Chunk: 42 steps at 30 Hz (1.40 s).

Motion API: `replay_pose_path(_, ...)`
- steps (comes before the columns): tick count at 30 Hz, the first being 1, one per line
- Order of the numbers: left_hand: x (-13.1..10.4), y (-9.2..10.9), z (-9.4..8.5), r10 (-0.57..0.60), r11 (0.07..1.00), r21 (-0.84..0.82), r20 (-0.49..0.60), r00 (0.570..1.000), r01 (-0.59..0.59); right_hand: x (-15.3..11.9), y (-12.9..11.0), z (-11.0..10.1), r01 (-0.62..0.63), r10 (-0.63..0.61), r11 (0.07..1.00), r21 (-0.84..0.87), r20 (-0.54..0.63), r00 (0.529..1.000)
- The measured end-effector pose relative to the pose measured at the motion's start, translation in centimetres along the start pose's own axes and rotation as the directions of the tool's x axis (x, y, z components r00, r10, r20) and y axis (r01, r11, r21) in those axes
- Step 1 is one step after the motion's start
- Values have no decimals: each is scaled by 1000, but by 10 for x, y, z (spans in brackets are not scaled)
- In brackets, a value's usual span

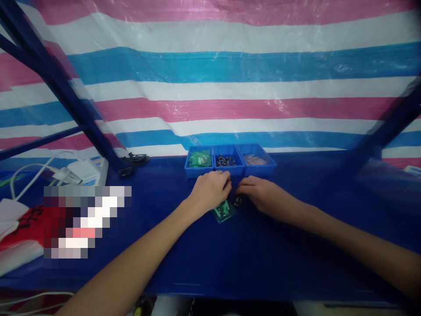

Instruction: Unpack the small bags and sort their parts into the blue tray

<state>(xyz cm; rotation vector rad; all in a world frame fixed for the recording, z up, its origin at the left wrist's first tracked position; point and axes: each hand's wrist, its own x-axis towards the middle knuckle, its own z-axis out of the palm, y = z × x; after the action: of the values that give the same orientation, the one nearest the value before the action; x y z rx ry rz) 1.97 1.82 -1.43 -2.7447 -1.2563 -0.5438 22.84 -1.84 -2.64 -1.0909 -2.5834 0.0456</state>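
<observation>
My left hand point(211, 188) is closed, its fingers curled together just in front of the blue bins; whatever they hold, if anything, is hidden. Partly under it lies a small clear packet with green and white contents point(224, 211), flat on the blue table. To the right, my right hand point(259, 192) has its thumb and fingers pressed together. Small shiny metal pieces point(238, 200) lie on the table right below its fingertips. I cannot make out what is between those fingers.
Three joined blue bins hold green packets point(199, 159), small metal pieces point(225, 160) and pale flat packets point(255, 159). At the left are a red bag point(26, 224), white cables point(31, 175) and a power strip point(102, 172). Black items point(136, 159) lie near the frame post.
</observation>
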Motion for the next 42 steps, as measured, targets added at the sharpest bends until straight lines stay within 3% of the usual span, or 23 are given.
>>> replay_pose_path(11,-1,0,1,2,1000,7,12,1000,-2,0,-5,-5,-3,3,1000,-19,-12,1000)
replay_pose_path(20,-1,1,0,-5,1000,19,21,1000,5,1,1,4,-51,50,995,-84,-17,999)
replay_pose_path(30,-1,1,1,16,1000,17,16,1000,-16,0,-2,3,-126,121,991,-47,-99,988)
replay_pose_path(42,-2,7,-3,196,979,-56,-38,980,-198,2,-3,-1,-181,189,982,55,-233,954)
